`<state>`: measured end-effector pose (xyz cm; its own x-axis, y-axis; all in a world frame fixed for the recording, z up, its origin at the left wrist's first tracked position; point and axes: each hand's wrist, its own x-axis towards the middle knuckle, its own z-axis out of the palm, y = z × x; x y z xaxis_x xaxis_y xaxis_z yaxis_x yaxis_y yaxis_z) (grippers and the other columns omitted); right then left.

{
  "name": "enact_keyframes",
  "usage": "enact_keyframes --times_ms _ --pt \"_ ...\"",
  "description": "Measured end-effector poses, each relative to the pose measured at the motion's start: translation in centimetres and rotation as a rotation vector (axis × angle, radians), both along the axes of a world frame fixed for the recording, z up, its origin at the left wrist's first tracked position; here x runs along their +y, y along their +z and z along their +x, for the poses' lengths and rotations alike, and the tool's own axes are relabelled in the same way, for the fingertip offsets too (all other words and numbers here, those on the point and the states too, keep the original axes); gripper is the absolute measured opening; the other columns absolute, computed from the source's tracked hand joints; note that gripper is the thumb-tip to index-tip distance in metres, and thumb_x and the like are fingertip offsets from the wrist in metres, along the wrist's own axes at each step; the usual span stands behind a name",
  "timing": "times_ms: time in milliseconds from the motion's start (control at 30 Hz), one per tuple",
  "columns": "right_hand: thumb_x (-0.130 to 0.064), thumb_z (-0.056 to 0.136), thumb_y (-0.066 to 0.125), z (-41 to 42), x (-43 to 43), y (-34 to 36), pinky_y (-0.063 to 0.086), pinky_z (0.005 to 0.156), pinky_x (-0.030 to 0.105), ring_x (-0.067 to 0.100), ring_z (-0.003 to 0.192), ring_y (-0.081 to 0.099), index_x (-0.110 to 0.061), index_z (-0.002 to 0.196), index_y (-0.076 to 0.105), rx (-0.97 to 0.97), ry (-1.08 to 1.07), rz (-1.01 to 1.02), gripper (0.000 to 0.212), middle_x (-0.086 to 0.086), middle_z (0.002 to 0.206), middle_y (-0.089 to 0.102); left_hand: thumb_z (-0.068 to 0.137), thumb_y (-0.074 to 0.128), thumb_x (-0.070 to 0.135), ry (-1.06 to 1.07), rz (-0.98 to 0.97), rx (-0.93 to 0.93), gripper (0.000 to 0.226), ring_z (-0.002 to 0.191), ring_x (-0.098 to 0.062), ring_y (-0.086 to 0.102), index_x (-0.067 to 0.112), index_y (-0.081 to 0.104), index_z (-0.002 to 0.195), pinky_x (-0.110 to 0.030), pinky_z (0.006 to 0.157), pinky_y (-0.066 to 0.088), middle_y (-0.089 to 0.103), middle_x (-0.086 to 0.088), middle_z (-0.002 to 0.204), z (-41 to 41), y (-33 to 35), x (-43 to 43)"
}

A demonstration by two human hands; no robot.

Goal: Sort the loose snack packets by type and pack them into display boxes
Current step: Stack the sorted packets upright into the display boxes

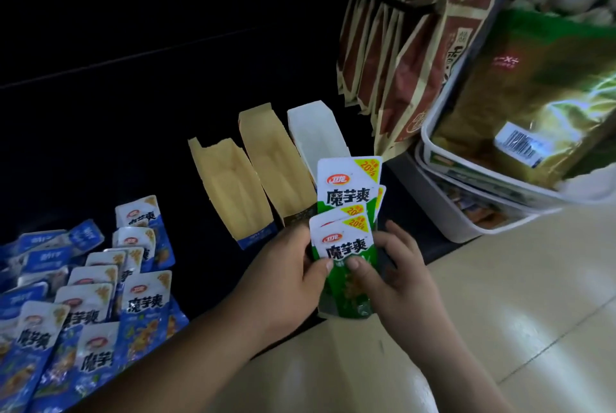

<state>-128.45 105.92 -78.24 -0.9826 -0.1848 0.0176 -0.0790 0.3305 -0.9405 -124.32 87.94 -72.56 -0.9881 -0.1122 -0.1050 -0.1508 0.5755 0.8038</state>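
Several green-and-white snack packets stand stacked upright in the front of a white display box. My left hand and my right hand both grip the front green packet, thumbs pressed on its face. Left of that box stand two display boxes with bare brown card inside, one right beside it and one further left. A heap of blue-and-white snack packets lies loose on the dark surface at the lower left.
Brown paper snack bags hang on a black rack at the upper right. A white plastic tub under it holds a large green-gold bag. Pale floor tiles fill the lower right.
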Motion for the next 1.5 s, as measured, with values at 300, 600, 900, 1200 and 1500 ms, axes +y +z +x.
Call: enact_keyframes --times_ms 300,600,900,1200,1500 --pt "-0.044 0.076 0.082 -0.6 0.3 1.9 0.047 0.069 0.026 0.008 0.083 0.053 -0.032 0.104 0.071 0.19 -0.003 0.353 0.032 -0.008 0.093 0.049 0.097 0.066 0.016 0.064 0.097 0.106 0.035 0.072 0.0 0.058 0.041 0.062 0.121 -0.012 0.068 0.043 0.063 0.024 0.084 -0.2 -0.8 -0.2" --pt "-0.012 0.069 0.09 -0.5 0.5 1.6 0.046 0.065 0.021 0.01 0.075 0.059 -0.031 0.1 0.07 0.097 -0.038 0.237 0.042 -0.009 0.092 0.054 0.092 0.071 0.008 0.062 0.267 0.045 0.051 0.092 0.004 0.068 0.048 0.061 0.121 -0.016 0.084 0.051 0.071 0.019 0.107 0.2 -2.3 1.6" --pt "-0.003 0.084 0.08 0.3 0.0 -0.1 0.05 0.098 0.022 0.009 0.124 0.057 -0.034 0.154 0.043 0.201 0.046 0.118 0.086 -0.006 0.134 0.051 0.091 0.073 0.011 0.091 0.135 0.116 0.052 0.082 -0.006 0.065 0.044 0.059 0.129 -0.01 0.073 0.048 0.06 0.02 0.108 -0.1 -2.1 1.4" --pt "-0.023 0.092 0.073 1.3 -0.6 -1.1 0.05 0.076 0.011 -0.008 0.094 0.066 -0.046 0.129 0.055 -0.061 -0.097 0.14 0.047 -0.029 0.102 0.071 0.094 0.062 0.01 0.113 0.167 -0.068 0.076 0.122 -0.003 0.062 0.058 0.037 0.149 -0.037 0.103 0.054 0.062 0.024 0.135 1.3 -6.3 2.8" --pt "-0.037 0.092 0.066 -2.4 0.7 -0.7 0.057 0.085 0.043 0.009 0.104 0.067 -0.04 0.134 0.052 -0.046 -0.206 0.235 0.044 -0.018 0.112 0.071 0.094 0.06 0.008 0.101 0.353 -0.068 0.07 0.116 -0.008 0.068 0.06 0.049 0.14 -0.043 0.105 0.054 0.069 0.023 0.127 -4.4 -7.0 5.4"
